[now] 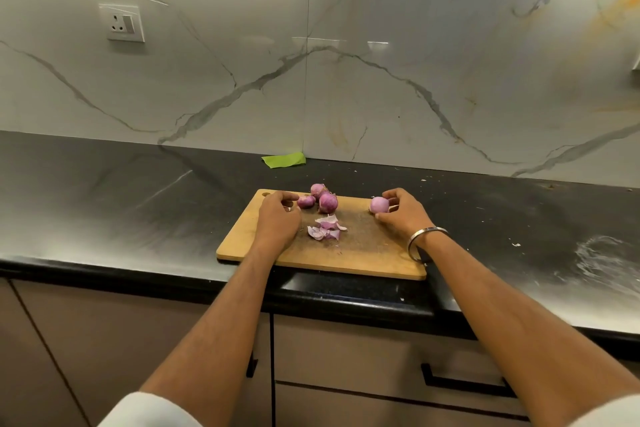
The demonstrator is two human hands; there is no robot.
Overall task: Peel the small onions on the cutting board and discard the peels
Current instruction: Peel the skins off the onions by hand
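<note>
Right hand [401,215]: over the right end of the cutting board, fingers curled partway; index finger and thumb close around a pale, peeled-looking small onion [379,205], fingertips touching it. The onion sits on the board's far right part. A metal bangle [420,242] circles the right wrist.

Left hand [277,218]: rests on the left part of the board, fingers curled inward, knuckles up. Its fingertips lie just beside the nearest unpeeled onion; whether they touch it, or hold anything beneath, cannot be told.

Wooden cutting board [374,253]: lies on the black countertop [121,204] near its front edge, a hanging hole at its far left corner. On it:
- three unpeeled purple onions [327,202], clustered at the far edge, touching one another;
- a heap of purple-white onion peels [325,228], mid-board, between the two hands, apart from the onions.

Other items: a green cloth or paper scrap [284,160] at the foot of the marble backsplash; a wall socket [122,23] upper left; cabinet fronts with dark handles [464,383] below the counter.
</note>
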